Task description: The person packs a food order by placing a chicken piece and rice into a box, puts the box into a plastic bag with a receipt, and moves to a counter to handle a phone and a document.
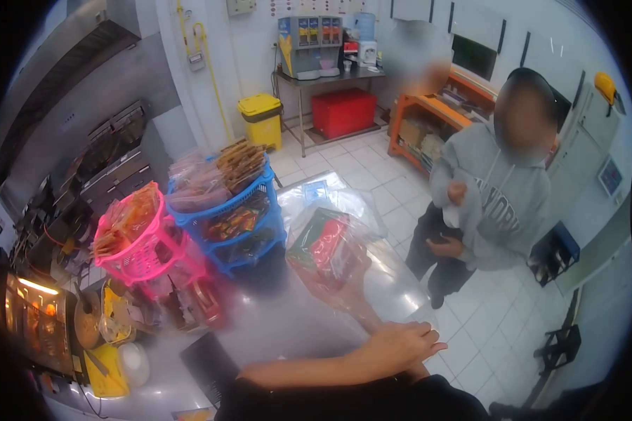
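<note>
A clear plastic bag (307, 277) with a red and green pack (328, 242) showing through it is held above the metal table (288, 351). My right hand (354, 272) is at the bag's right side, seen blurred through the plastic, its fingers partly hidden. My left arm reaches across from the lower left. My left hand (404, 344) is closed beside my right forearm, its fingers curled; what lies inside them is hidden. Flat clear plastic sheets (351, 200) lie on the table behind the bag.
Blue stacked baskets (225, 228) and pink baskets (154, 256) of packaged food stand left. Nearby are a yellow board with a knife (102, 365), a white bowl (133, 363) and a dark flat object (209, 365). A person in a grey hoodie (495, 189) stands across the table.
</note>
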{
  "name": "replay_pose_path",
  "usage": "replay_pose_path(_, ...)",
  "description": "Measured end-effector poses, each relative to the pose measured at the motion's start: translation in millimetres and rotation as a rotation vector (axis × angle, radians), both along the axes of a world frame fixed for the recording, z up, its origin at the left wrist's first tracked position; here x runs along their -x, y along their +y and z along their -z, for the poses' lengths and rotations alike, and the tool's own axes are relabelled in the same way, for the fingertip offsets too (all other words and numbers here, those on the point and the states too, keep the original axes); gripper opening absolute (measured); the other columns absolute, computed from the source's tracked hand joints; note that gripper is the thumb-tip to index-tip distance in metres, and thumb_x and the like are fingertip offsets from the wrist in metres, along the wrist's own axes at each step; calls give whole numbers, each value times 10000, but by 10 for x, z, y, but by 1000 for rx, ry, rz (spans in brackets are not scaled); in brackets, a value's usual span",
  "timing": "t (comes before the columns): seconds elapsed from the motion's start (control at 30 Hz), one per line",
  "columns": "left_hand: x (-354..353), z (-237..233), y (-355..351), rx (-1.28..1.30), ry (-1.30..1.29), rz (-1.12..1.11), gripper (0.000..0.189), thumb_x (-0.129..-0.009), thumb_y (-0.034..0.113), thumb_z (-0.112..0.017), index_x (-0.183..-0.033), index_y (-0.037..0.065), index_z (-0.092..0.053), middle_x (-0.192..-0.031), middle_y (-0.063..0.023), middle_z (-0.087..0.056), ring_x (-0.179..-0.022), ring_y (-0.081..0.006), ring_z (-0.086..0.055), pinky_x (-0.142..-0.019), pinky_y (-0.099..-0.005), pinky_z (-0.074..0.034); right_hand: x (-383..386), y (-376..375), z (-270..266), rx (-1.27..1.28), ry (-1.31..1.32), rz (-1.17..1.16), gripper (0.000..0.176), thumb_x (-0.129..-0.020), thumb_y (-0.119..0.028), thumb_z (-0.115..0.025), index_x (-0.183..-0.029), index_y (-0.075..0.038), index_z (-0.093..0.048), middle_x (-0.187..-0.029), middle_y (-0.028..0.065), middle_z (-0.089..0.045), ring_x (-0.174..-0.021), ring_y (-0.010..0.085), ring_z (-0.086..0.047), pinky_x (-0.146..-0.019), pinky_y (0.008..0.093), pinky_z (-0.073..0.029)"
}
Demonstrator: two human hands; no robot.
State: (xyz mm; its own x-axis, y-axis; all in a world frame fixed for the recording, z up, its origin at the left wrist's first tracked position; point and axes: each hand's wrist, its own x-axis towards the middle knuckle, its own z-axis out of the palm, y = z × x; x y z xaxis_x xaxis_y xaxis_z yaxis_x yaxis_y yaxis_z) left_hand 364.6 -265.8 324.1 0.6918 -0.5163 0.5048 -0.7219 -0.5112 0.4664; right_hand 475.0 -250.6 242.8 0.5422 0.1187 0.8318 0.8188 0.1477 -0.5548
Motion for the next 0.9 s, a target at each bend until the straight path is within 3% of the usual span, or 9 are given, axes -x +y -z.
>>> replay_pose_path(0.1,-80,-398,790,361,-325,-300,103,-789,65,-668,-891,54,-654,-914,-88,-698,-754,-220,-674,-672,-329,-509,4,-20,-50,-56,-40,14,974,-629,-317,-838,-1391,-68,-285,-1322,249,-350,-1217,390,-419,-977,483,-385)
replay_pose_path(0.2,-345,-281,1573,693,-170,-601,328,-969,235,-456,-1170,26,-609,-1186,-138,-602,-1117,-202,-551,-958,-353,-405,-31,-102,246,18,46,19,976,-607,-308,-861,-1374,-75,-305,-1321,236,-320,-1251,384,-369,-994,491,-366)
replay_pose_path(0.3,-868,1770,2361,891,405,-413,556,-1019,408,-298,-1418,20,-319,-1388,-154,-420,-1231,-236,-446,-1062,-375,-324,78,-46,309,72,125,143,967,-596,-319,-874,-1359,-79,-331,-1326,223,-296,-1273,373,-329,-1019,500,-335)
replay_pose_path(0.37,-936,2407,1722,1057,361,-341,615,-1013,396,-361,-1488,39,-198,-1491,-136,-312,-1362,-260,-305,-1147,-391,-169,155,-133,96,186,168,239,933,-627,-383,-844,-1359,-79,-351,-1341,215,-318,-1240,384,-343,-1021,509,-304)
replay_pose_path(0.43,-703,2521,1424,1321,552,-267,591,-997,454,-325,-1426,48,-302,-1408,-118,-411,-1244,-244,-452,-1022,-388,-385,133,-132,132,222,198,371,921,-624,-426,-822,-1346,-74,-372,-1348,200,-332,-1214,389,-358,-995,524,-304)
replay_pose_path(0.77,-462,3341,355,2028,1055,44,593,-956,453,-288,-1401,71,-373,-1362,-132,-471,-1231,-297,-472,-1035,-466,-374,89,-291,1522,998,565,596,842,-640,-422,-788,-1310,-66,-423,-1286,183,-419,-1170,364,-412,-952,545,-312)
replay_pose_path(0.8,-413,3368,286,2024,1061,47,593,-956,453,-288,-1401,71,-373,-1362,-132,-471,-1231,-297,-472,-1035,-466,-374,80,-333,1581,1029,576,592,834,-642,-417,-787,-1307,-66,-427,-1278,182,-427,-1168,361,-416,-950,545,-312)
replay_pose_path(0.87,-358,3386,206,732,629,-307,592,-949,435,-287,-1408,70,-365,-1366,-111,-475,-1246,-315,-456,-1049,-488,-353,55,-382,1638,1063,591,582,819,-646,-407,-784,-1302,-65,-434,-1263,182,-443,-1165,354,-425,-946,547,-314)
replay_pose_path(0.9,-313,3455,215,730,630,-302,592,-949,435,-287,-1408,70,-365,-1366,-111,-475,-1246,-315,-456,-1049,-488,-353,37,-409,1648,1070,598,579,811,-648,-402,-783,-1299,-64,-437,-1255,181,-452,-1163,350,-429,-944,547,-315)
